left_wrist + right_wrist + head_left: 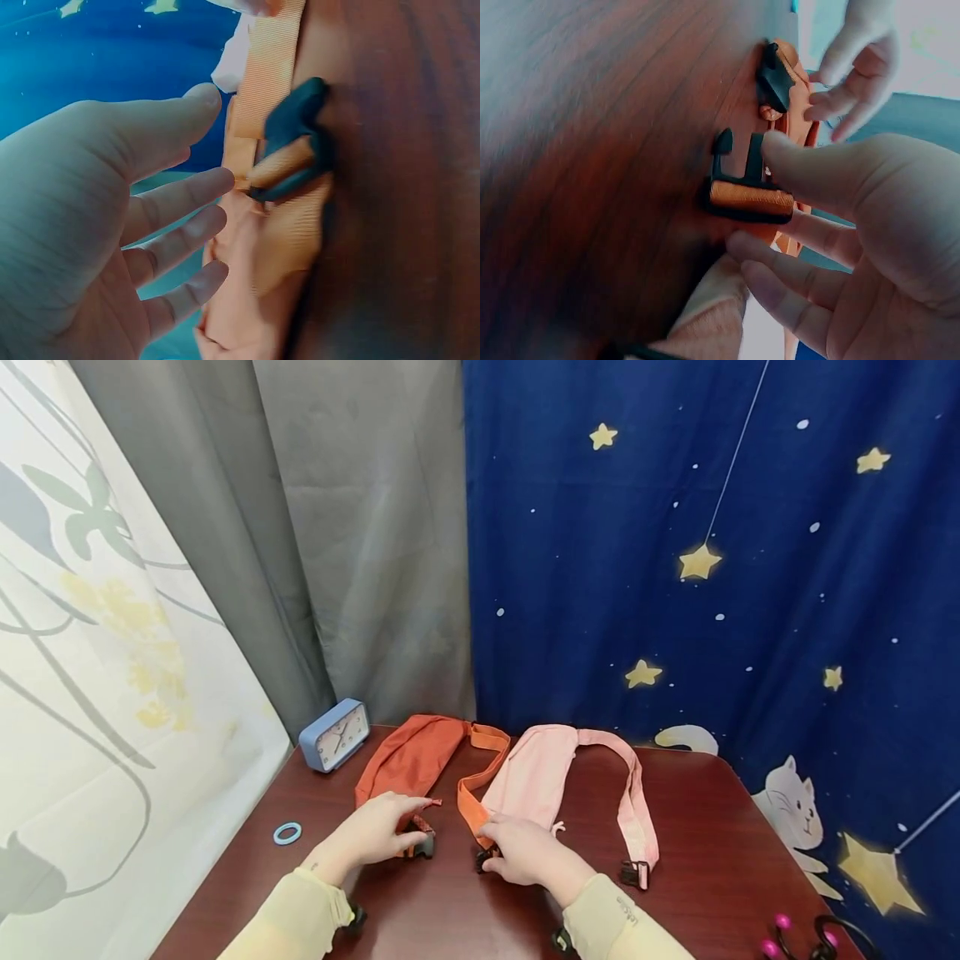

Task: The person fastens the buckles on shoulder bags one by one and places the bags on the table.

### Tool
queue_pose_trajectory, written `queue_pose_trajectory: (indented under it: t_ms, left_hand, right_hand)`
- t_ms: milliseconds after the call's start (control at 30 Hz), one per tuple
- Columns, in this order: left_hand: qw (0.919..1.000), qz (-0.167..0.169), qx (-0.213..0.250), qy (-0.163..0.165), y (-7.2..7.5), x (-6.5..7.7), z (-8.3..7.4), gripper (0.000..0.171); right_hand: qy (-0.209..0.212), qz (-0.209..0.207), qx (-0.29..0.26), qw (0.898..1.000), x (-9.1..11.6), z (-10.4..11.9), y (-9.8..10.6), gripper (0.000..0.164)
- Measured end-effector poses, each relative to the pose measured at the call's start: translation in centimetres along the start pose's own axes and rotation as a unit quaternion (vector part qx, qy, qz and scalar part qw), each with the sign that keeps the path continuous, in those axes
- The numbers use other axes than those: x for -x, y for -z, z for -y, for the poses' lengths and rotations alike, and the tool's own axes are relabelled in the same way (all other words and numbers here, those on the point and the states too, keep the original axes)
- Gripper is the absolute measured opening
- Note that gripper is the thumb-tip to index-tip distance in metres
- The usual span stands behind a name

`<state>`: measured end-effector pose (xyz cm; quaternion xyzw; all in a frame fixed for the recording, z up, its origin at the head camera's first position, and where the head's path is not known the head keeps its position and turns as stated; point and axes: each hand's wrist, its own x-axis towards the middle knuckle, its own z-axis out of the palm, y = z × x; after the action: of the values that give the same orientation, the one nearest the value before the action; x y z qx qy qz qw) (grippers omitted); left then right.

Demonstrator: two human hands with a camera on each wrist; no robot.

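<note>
A rust-orange waist bag (415,753) lies on the table, its orange strap (491,739) curving to the right. My left hand (384,828) is over the bag's near end, beside the black socket half of the buckle (424,845). In the left wrist view its fingers are spread and hold nothing; the black buckle half (304,146) is just beyond them. My right hand (528,852) is at the strap's end, holding the pronged buckle half (750,199) with the thumb against a prong and fingers behind the strap.
A pink waist bag (532,768) lies to the right, its strap ending in a black buckle (635,874). A blue clock (335,735) stands back left, with a blue ring (287,833) nearer. A black item with pink balls (821,943) is front right. Curtains hang behind.
</note>
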<state>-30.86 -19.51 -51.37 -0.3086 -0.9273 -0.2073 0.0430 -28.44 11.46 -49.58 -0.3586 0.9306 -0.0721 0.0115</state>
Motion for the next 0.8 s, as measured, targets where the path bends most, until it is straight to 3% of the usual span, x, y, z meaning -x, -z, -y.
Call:
queue_pose_trajectory:
  t_ms: [33,67,200,267,300,400,800]
  left_hand:
    - [1.0000,-0.005,0.006,-0.003,-0.4,0.1,0.3,0.044]
    - [0.9995,-0.016,0.011,-0.026,-1.6,-0.1,1.9,0.042]
    - [0.9986,-0.039,0.017,-0.031,-2.7,0.3,2.7,0.030]
    - [0.9987,-0.043,0.018,-0.023,-3.0,0.6,2.8,0.026]
    - [0.9992,-0.036,0.018,0.002,-2.2,0.8,1.5,0.022]
    - [0.9991,-0.029,0.025,0.019,-2.4,1.2,1.6,0.019]
    - [0.9972,-0.052,0.051,0.016,-3.4,1.7,2.6,0.021]
  right_hand:
    - [-0.004,-0.003,-0.005,1.000,-0.1,0.0,-0.2,0.037]
    - [-0.007,-0.005,-0.014,1.000,-0.1,0.0,-0.3,0.034]
    - [-0.027,-0.010,-0.048,0.998,-0.3,-0.1,-0.7,0.029]
    - [-0.040,-0.012,-0.068,0.997,-0.4,-0.2,-0.9,0.028]
    - [-0.046,-0.015,-0.074,0.996,-0.4,-0.2,-1.1,0.027]
    - [-0.057,-0.029,-0.088,0.994,-0.5,-0.1,-1.5,0.020]
    - [-0.044,-0.123,-0.135,0.982,-1.4,0.5,-4.1,0.016]
